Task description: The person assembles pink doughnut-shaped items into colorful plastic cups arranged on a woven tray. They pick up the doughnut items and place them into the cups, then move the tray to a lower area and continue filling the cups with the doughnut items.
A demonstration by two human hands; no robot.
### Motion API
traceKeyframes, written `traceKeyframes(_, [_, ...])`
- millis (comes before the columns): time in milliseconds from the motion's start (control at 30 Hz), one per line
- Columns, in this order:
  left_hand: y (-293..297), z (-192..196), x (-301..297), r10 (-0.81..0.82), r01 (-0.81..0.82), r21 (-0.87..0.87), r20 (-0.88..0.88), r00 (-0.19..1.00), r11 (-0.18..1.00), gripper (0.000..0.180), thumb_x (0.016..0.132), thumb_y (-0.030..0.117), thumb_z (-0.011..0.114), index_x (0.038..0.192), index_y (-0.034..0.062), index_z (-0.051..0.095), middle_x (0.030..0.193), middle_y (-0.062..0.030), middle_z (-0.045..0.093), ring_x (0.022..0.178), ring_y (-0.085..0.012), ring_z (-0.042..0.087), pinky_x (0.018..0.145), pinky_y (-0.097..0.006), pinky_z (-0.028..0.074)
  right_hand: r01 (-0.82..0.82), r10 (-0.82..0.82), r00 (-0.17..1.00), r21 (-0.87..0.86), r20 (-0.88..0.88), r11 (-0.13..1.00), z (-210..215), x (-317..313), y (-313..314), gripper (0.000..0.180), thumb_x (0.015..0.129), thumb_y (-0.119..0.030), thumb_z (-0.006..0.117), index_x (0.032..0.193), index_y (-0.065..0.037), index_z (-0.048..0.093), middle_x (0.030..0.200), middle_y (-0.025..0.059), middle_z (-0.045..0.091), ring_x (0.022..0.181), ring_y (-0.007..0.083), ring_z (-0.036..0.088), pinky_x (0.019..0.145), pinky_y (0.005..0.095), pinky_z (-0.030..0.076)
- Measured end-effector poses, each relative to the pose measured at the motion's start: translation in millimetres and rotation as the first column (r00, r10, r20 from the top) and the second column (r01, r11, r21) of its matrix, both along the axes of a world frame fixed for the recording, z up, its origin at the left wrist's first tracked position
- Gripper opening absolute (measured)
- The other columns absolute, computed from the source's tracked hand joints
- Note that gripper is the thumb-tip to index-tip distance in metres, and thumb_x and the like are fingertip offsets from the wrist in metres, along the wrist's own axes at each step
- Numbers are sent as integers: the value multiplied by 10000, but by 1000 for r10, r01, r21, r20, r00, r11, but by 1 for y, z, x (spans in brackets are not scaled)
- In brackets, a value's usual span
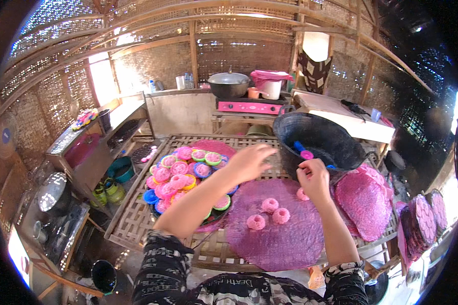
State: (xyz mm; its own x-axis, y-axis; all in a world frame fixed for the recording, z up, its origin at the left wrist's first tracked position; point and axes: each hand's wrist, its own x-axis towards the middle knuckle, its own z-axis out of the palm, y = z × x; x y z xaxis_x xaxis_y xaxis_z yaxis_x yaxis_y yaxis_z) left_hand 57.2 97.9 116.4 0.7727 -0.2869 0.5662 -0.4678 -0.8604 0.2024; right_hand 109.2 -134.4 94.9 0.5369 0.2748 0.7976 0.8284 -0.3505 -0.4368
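My left hand [253,162] is raised over the table between the pile of moulds and the black basin [320,134]; its fingers are stretched out and hold nothing I can see. At the basin's near rim my right hand [315,178] has its fingers curled together; whatever is in them is hidden. Just beyond its fingertips is a small pink mould [306,154], with blue moulds [298,146] in the basin. Several pink stringy cakes [269,205] sit on a round purple mesh sheet [275,239], one just below my right hand. Left of them is a heap of colourful moulds filled with pink strands [179,168].
The woven bamboo table [132,213] carries all this. More purple mesh sheets [364,201] lie folded at its right. Behind stands a pink stove [249,107] with a lidded pot [229,85]. A dark bucket [104,277] stands at the lower left.
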Motion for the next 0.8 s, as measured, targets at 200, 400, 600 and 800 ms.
traceKeyframes(200, [150,-4,-117,406,-372,167,-290,867,913,707,698,423,734,1265,76,492,1178,-187,568,1096,-349,539,933,-414,434,-436,317,832,-184,-456,881,-37,-41,113,227,753,-223,681,844,-18,650,790,137,663,726,218,648,675,345,511])
traceKeyframes(400, [177,-37,-168,525,-518,142,-421,740,843,866,638,484,768,1300,36,434,1225,-196,542,1134,-339,521,981,-408,407,-543,217,324,7,-921,840,-53,-80,253,424,810,-365,665,872,54,649,725,109,661,636,171,652,548,326,545])
traceKeyframes(600, [169,-44,-173,502,-529,8,-333,798,848,767,671,325,765,1301,39,435,1248,-184,512,1182,-329,469,1008,-410,382,-429,77,511,-177,-856,886,-73,-78,298,339,770,-304,674,724,30,640,664,99,631,595,184,628,537,319,499])
traceKeyframes(800, [136,-31,-160,344,-383,-199,-207,916,902,747,675,277,762,1308,55,433,1240,-189,519,1147,-324,502,973,-400,409,-482,488,-5,429,-873,764,-55,-49,226,212,836,-202,590,907,-4,617,817,114,644,666,221,639,582,324,554])
